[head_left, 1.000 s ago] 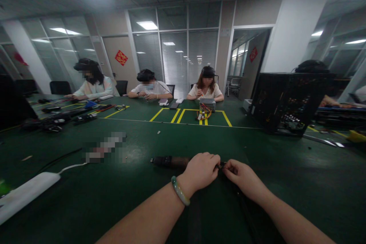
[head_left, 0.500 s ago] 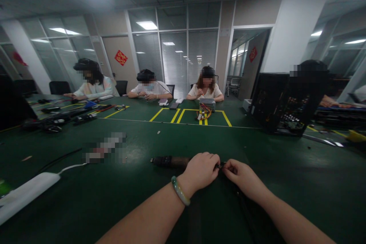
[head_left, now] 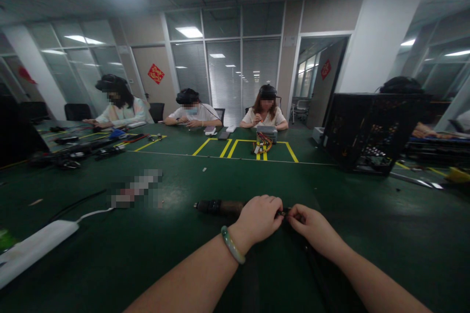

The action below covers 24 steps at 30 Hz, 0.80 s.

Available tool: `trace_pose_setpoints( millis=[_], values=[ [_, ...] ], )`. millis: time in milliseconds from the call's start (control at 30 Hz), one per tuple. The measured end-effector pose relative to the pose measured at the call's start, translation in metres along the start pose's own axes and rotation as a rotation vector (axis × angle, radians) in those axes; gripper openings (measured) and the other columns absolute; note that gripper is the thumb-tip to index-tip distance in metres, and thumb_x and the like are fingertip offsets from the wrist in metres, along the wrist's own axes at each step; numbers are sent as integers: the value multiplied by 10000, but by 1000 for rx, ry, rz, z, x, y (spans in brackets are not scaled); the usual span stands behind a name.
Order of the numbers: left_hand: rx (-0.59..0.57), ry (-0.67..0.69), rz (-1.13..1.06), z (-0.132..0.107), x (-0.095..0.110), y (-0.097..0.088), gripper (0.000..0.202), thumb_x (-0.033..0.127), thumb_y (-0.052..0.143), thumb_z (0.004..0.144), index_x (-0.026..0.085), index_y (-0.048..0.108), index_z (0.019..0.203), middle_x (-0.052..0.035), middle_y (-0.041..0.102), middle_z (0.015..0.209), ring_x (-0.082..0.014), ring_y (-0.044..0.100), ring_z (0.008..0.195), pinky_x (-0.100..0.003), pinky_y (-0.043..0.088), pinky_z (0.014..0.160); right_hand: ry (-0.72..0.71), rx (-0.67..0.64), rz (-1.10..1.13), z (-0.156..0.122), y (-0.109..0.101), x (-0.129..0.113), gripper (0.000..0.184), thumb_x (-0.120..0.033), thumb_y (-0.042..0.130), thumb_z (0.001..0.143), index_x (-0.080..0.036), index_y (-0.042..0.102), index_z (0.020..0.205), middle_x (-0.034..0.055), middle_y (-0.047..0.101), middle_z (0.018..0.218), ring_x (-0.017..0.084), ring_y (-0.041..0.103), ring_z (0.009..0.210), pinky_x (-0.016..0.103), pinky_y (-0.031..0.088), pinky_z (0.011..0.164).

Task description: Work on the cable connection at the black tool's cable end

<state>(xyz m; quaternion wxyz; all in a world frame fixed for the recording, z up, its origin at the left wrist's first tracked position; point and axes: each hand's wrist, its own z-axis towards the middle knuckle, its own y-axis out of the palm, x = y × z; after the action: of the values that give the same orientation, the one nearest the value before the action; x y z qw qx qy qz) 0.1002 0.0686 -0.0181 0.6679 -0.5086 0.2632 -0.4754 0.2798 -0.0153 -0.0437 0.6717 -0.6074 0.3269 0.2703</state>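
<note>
A dark tube-shaped electric screwdriver [head_left: 223,207] lies on the green table, its narrower black nose and small tip pointing left. My left hand [head_left: 261,216] is closed around its right end, the knuckles up, with a jade bangle on the wrist. Just to the right, my right hand [head_left: 306,222] pinches a small dark connector [head_left: 284,213] at that end. Fingers largely cover the spot where the two meet, so whether it is plugged in cannot be made out. A black cable [head_left: 307,249] runs from beneath my right hand toward the table's near edge.
A white power strip [head_left: 40,249] is at the left, near a pixelated object [head_left: 136,190]. An open black computer case [head_left: 367,132] stands at the right. Across the table several people work, one behind a power supply [head_left: 267,133] with coloured wires. Cables and parts [head_left: 88,149] lie far left.
Both hands hold nearly the same position at the screwdriver's right end. The view has shifted very slightly.
</note>
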Motion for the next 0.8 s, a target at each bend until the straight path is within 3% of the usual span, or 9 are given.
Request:
trace_pose_setpoints(
  millis=[800],
  values=[
    [21, 28, 4, 0, 0, 0, 106, 277, 573, 863, 199, 552, 930, -18, 613, 916, -200, 561, 913, -340, 431, 814, -11, 14, -26, -1, -2, -7, 142, -317, 530, 866, -204, 609, 835, -4, 665, 789, 154, 600, 693, 237, 412, 592]
  ],
)
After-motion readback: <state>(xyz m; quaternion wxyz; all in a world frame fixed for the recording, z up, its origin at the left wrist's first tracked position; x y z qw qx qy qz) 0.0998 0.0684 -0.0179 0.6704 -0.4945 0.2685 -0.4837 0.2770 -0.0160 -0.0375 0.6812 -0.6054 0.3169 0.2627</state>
